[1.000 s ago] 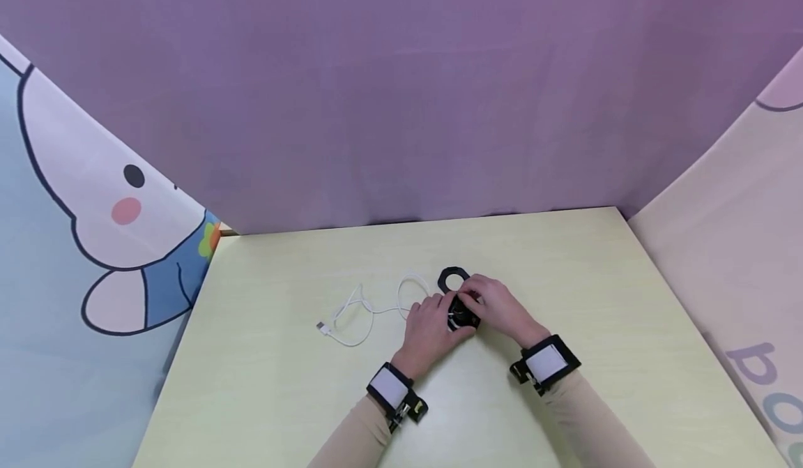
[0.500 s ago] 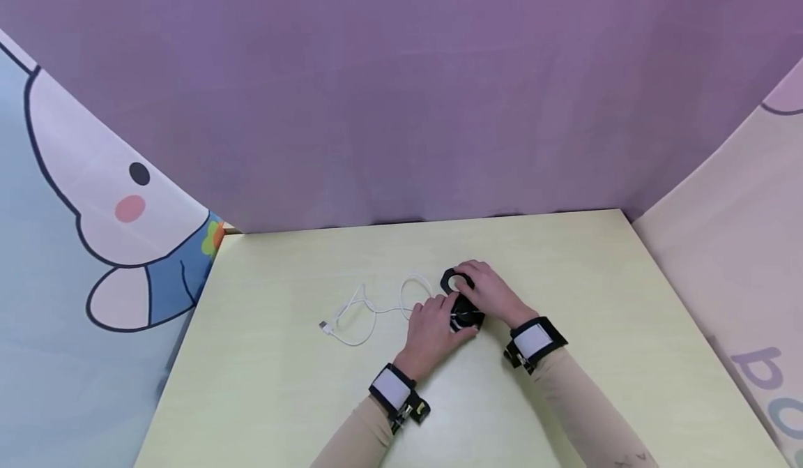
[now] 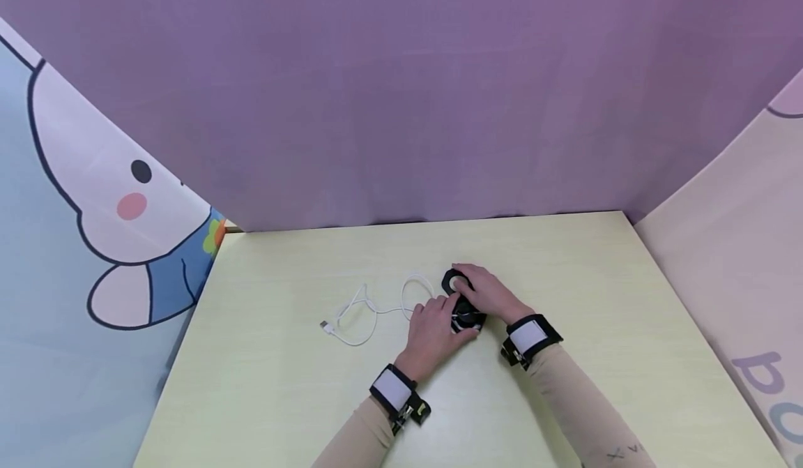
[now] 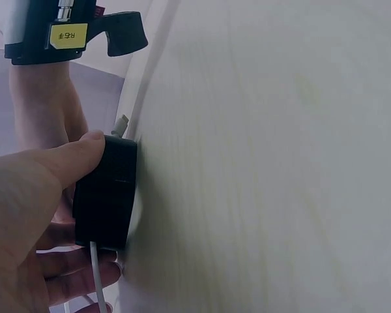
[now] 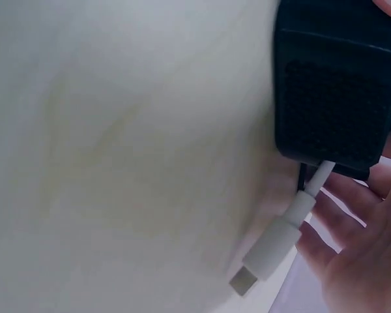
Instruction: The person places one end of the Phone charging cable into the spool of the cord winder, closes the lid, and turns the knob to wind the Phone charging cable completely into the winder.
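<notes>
A black octagonal cable winder (image 3: 463, 307) rests on the table, its ring-shaped lid (image 3: 447, 281) swung out at the far side. My left hand (image 3: 431, 332) grips the winder's body by its sides, thumb along the near edge in the left wrist view. Over the lid, my right hand (image 3: 489, 292) holds the ring, its thumb near the hole and its fingers across the far edge. A white USB cable (image 3: 384, 311) runs out leftward past the left fingers. From the winder's other side sticks a short white connector (image 5: 272, 248), seen in the right wrist view.
The cable's loose loops lie left of the hands and end in a USB plug (image 3: 327, 327). The pale wooden table (image 3: 282, 398) meets a purple cloth (image 3: 401, 105) at its back edge. Printed cloths hang on both sides.
My right hand has shifted forward and left from the winder's body onto the ring-shaped lid. My left hand keeps its grip almost in place.
</notes>
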`<state>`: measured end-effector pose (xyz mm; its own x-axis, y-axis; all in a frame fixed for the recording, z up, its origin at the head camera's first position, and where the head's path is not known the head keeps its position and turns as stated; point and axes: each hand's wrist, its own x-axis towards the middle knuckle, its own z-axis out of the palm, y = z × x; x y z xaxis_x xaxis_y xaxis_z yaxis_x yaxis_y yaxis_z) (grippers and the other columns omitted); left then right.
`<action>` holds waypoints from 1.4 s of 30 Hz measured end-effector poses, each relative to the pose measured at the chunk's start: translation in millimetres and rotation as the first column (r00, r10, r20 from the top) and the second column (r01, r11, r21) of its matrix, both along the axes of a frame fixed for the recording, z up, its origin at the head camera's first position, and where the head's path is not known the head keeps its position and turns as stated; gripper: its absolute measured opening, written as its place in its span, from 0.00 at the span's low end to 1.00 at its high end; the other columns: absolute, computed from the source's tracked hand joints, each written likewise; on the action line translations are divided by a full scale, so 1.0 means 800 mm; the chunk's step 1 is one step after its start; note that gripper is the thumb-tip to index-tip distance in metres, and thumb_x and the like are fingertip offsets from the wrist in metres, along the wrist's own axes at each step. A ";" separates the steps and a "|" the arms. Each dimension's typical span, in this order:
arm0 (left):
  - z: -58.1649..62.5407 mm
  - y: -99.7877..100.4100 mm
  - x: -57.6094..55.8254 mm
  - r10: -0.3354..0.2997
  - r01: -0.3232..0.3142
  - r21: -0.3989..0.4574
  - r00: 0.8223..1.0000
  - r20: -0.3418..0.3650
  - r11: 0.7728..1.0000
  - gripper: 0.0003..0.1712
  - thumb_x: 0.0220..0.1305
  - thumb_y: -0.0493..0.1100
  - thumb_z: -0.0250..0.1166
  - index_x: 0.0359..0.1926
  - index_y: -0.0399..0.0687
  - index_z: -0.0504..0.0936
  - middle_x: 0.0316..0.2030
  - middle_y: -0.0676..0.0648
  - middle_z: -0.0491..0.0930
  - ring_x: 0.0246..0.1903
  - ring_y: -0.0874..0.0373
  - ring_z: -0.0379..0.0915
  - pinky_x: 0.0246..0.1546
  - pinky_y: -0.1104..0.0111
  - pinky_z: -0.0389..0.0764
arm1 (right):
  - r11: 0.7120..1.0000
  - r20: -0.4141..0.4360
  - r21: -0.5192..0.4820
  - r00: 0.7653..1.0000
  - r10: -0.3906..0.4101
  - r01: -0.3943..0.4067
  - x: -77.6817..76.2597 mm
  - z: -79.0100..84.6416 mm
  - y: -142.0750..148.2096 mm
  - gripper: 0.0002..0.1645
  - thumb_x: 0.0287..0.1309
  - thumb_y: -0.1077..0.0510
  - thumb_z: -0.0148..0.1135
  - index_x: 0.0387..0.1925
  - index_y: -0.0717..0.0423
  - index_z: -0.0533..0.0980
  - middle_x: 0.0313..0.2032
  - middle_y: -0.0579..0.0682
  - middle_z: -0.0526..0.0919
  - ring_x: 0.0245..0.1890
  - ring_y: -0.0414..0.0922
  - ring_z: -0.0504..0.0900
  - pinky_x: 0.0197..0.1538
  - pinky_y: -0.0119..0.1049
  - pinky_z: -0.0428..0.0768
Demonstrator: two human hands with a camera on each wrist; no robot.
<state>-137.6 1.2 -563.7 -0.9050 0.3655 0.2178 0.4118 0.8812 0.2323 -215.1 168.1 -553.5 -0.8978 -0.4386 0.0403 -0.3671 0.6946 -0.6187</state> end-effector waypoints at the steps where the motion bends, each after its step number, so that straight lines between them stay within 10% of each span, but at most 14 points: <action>1: 0.000 0.000 0.000 0.001 -0.001 0.000 1.000 -0.005 1.000 0.45 0.61 0.73 0.66 0.68 0.49 0.77 0.48 0.49 0.84 0.47 0.55 0.81 0.43 0.63 0.76 | 1.000 0.000 -0.001 1.000 -0.002 0.002 0.000 0.000 -0.001 0.26 0.76 0.60 0.54 0.68 0.71 0.70 0.66 0.70 0.74 0.68 0.65 0.71 0.72 0.59 0.68; 27: -0.002 -0.003 0.003 -0.007 0.007 -0.005 1.000 -0.001 1.000 0.45 0.61 0.72 0.67 0.68 0.49 0.77 0.50 0.48 0.85 0.48 0.55 0.80 0.44 0.63 0.75 | 0.998 -0.016 0.034 0.998 -0.060 0.060 -0.003 0.011 -0.008 0.26 0.76 0.57 0.55 0.67 0.69 0.71 0.61 0.63 0.75 0.63 0.58 0.76 0.68 0.54 0.74; 42: -0.003 -0.001 0.000 0.005 -0.005 -0.004 1.000 0.025 1.000 0.46 0.60 0.73 0.67 0.68 0.49 0.77 0.51 0.49 0.84 0.50 0.55 0.79 0.45 0.62 0.76 | 0.993 -0.183 -0.048 0.976 -0.116 0.109 0.004 0.018 -0.003 0.21 0.73 0.63 0.59 0.63 0.68 0.75 0.57 0.64 0.73 0.54 0.59 0.80 0.59 0.55 0.80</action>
